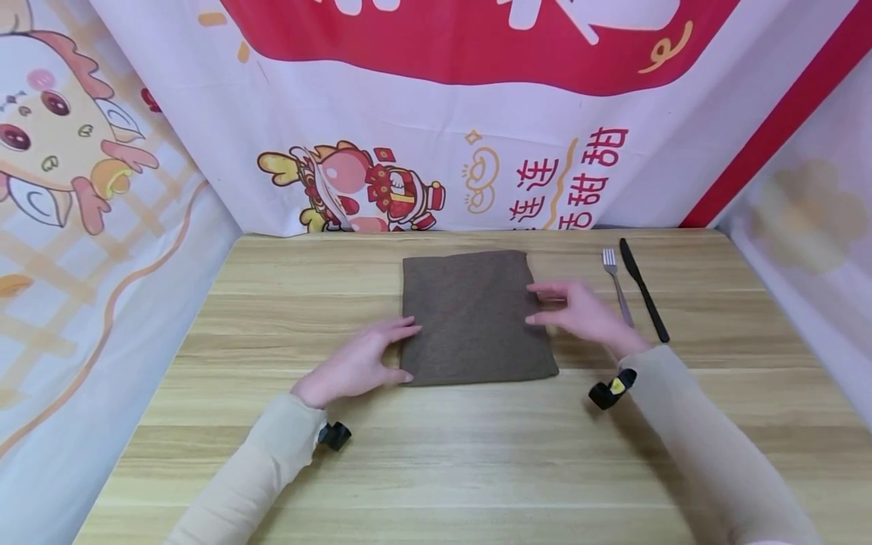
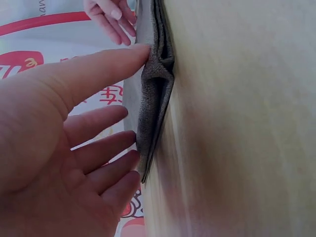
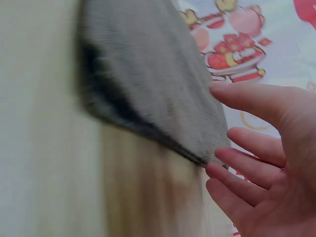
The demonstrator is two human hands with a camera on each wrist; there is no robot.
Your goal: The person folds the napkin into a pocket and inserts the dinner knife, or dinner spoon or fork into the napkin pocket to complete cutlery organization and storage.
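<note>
A dark brown cloth (image 1: 477, 318), folded into a rough square, lies flat on the wooden table; its stacked layers show along the edge in the left wrist view. My left hand (image 1: 364, 359) is at the cloth's left edge, thumb near the front left corner, fingers spread. In the left wrist view the thumb tip meets the folded edge (image 2: 155, 98). At the right edge my right hand (image 1: 579, 310) has thumb and fingers apart, their tips over the cloth's border. The right wrist view shows those fingers loosely extended beside the cloth (image 3: 158, 79), pinching nothing.
To the right of the cloth lie a silver fork (image 1: 616, 284) and a black knife (image 1: 643, 291), close to the right forearm. The wooden table (image 1: 477, 469) ends at a printed white and red curtain (image 1: 436, 106) behind, with further printed cloth hanging on both sides.
</note>
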